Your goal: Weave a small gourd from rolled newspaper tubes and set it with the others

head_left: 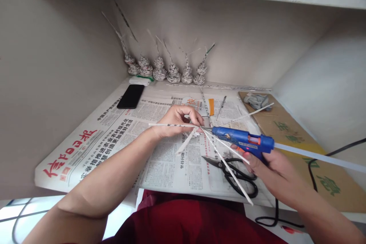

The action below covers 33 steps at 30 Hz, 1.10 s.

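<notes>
Sticks [230, 169] of rolled paper meet above the newspaper [160, 167], near the clock's centre. The left hand [180, 120] pinches this joint in its grip; the right hand [264, 164], toward four o'clock, grasps the blue glue gun [238, 137], its nozzle [207, 128] just beside the fingers. The sticks seem light, rather stiff yet easily creased, so holding near the joint should be safest. Fingers partly hide the joint; the glue rod [320, 157] is cut off just past three o'clock.
</notes>
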Tool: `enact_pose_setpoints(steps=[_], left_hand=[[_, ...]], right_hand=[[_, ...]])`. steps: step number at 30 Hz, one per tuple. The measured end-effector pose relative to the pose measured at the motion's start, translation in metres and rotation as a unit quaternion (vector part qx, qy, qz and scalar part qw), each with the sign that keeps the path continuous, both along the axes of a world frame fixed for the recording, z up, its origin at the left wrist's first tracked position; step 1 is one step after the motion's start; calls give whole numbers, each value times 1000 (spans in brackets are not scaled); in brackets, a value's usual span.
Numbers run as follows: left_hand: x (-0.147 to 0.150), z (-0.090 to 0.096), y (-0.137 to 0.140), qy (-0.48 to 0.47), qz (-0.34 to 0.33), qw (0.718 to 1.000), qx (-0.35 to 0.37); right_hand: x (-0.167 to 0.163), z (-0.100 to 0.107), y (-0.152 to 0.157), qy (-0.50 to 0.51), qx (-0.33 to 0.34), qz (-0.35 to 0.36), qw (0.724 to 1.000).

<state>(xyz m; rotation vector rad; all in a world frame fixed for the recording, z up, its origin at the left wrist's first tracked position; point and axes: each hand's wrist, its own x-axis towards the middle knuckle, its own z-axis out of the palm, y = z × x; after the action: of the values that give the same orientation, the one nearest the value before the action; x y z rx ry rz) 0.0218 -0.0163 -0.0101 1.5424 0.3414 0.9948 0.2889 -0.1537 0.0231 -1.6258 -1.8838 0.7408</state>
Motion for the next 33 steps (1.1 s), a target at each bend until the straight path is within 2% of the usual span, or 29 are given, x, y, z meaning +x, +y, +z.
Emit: enact_pose_setpoints(steps=[9, 13, 21, 28, 33], left_hand=[[1, 0, 0, -2, -1, 1000, -11], [1, -1, 1, -7, -4, 1000, -5], [1, -2, 3, -9, 4, 1000, -4], [0, -1, 1, -5, 3, 1000, -7], [1, -2, 1, -5, 6, 1000, -17]], right_hand=[[-5, -3, 3, -16, 22, 19, 999], [-4, -6, 0, -64, 62, 30, 996], [-17, 7, -2, -138, 180, 78, 971], [-10, -7, 0, -185, 221, 114, 951], [-10, -8, 0, -219, 258, 117, 934]])
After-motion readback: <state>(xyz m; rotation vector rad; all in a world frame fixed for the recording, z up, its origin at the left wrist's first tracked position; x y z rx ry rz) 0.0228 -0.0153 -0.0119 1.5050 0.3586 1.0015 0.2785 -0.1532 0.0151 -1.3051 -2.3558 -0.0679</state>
